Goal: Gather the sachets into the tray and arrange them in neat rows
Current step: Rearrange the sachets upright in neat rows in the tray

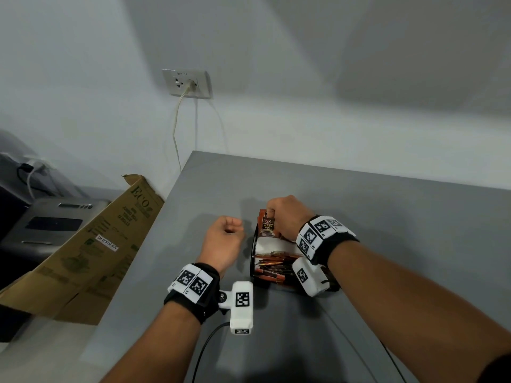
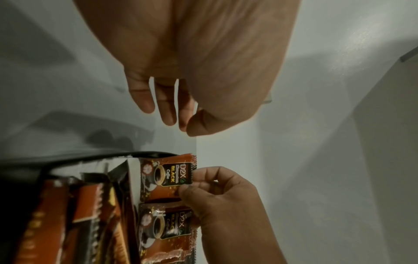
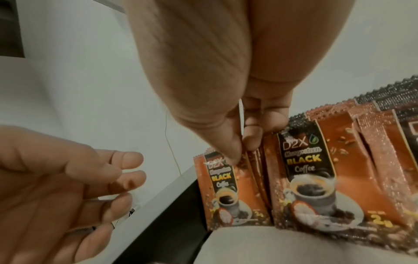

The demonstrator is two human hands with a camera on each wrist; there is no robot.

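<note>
A black tray (image 1: 252,254) on the grey table (image 1: 401,217) holds several brown "D2X Black Coffee" sachets (image 1: 273,265), some standing and some leaning. My right hand (image 1: 272,214) is over the tray's far end. Its thumb and forefinger pinch the top edge of one upright sachet (image 1: 267,227), also seen in the wrist views (image 2: 167,176) (image 3: 222,192). A second upright sachet (image 3: 316,178) stands beside it. My left hand (image 1: 231,228) hovers just left of the tray, fingers (image 2: 167,109) loosely curled and holding nothing. Its palm faces the held sachet.
A brown cardboard box (image 1: 91,244) leans off the table's left edge, with a grey appliance (image 1: 47,222) beyond it. A wall socket (image 1: 188,84) with a plugged cable sits behind the table. Bare tabletop lies right of and behind the tray.
</note>
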